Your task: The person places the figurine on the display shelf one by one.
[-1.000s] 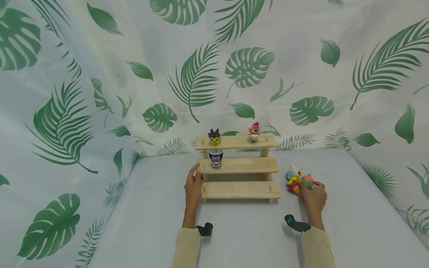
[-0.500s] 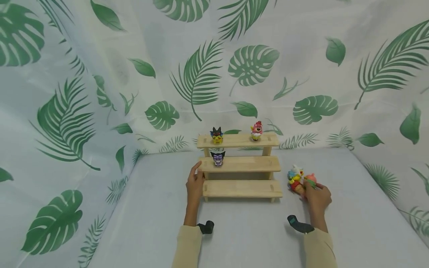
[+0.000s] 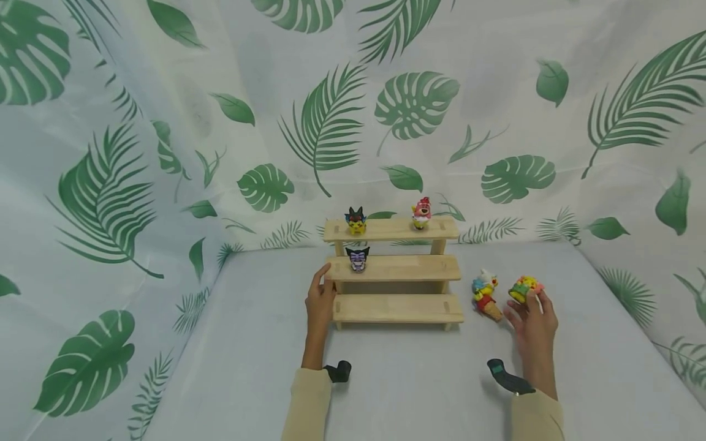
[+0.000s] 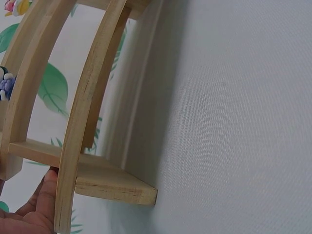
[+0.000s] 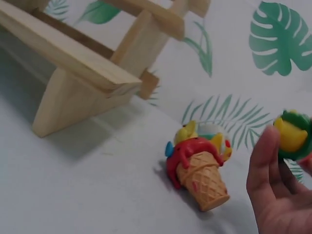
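My right hand (image 3: 536, 324) holds a small yellow, green and pink toy figurine (image 3: 521, 289) between thumb and fingers, above the surface to the right of the stand. In the right wrist view this figurine (image 5: 292, 135) shows a yellow and green side, partly cut off by the frame edge. Nearer the stand lie a figurine with a red top and ice-cream cone base (image 5: 202, 178) and a white and blue one (image 3: 485, 280) against it. My left hand (image 3: 320, 304) grips the left end of the three-tier wooden display stand (image 3: 397, 309) at its middle shelf.
A black-eared yellow figurine (image 3: 356, 222) and a pink one (image 3: 421, 213) stand on the top shelf. On the middle shelf, at left, stands a black and purple figurine (image 3: 358, 260). Behind hangs a leaf-patterned sheet (image 3: 220, 159); the surface is pale grey cloth (image 3: 408, 386).
My right hand has lifted the green and pink figurine away from the others, moving it right and turning it. My left hand stays at the stand's left end.
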Demonstrator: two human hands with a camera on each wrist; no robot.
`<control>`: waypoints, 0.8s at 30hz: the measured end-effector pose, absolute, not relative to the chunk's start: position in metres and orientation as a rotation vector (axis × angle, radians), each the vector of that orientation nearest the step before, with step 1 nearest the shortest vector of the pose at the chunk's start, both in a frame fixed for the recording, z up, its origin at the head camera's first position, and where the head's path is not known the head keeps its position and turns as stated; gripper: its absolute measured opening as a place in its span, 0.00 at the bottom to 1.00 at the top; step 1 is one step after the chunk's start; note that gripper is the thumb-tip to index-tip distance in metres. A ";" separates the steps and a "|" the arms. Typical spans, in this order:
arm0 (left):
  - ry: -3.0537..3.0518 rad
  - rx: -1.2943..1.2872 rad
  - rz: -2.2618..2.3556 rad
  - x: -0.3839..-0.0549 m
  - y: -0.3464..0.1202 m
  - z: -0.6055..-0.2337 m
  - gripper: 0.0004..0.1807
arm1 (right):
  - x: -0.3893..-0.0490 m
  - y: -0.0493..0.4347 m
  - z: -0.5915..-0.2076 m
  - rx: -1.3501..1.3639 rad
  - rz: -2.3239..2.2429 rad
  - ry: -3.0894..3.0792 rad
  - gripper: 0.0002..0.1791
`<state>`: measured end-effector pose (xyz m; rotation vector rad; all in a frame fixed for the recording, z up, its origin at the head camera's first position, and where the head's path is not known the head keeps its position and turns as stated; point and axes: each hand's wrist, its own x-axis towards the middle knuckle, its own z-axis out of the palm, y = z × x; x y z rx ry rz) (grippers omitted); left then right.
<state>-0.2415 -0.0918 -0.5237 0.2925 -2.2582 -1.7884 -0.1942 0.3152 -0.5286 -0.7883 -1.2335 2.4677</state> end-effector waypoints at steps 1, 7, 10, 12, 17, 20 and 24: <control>-2.258 0.293 -1.787 -0.241 -0.092 -0.523 0.19 | -0.194 0.316 -0.528 -0.728 2.501 -1.206 0.40; -2.254 0.304 -1.789 -0.240 -0.092 -0.522 0.19 | -0.193 0.312 -0.520 -0.552 2.556 -1.262 0.40; -2.252 0.300 -1.789 -0.242 -0.091 -0.522 0.20 | -0.196 0.307 -0.515 -0.507 2.525 -1.344 0.36; -2.251 0.294 -1.796 -0.243 -0.091 -0.522 0.19 | -0.197 0.304 -0.512 -0.480 2.493 -1.402 0.35; -2.244 0.287 -1.807 -0.242 -0.091 -0.522 0.18 | -0.198 0.291 -0.507 -0.438 2.275 -1.676 0.33; -2.239 0.289 -1.800 -0.242 -0.091 -0.523 0.18 | -0.201 0.282 -0.502 -0.420 2.104 -1.847 0.33; -2.241 0.280 -1.792 -0.241 -0.091 -0.523 0.19 | -0.205 0.272 -0.489 -0.376 2.010 -1.972 0.35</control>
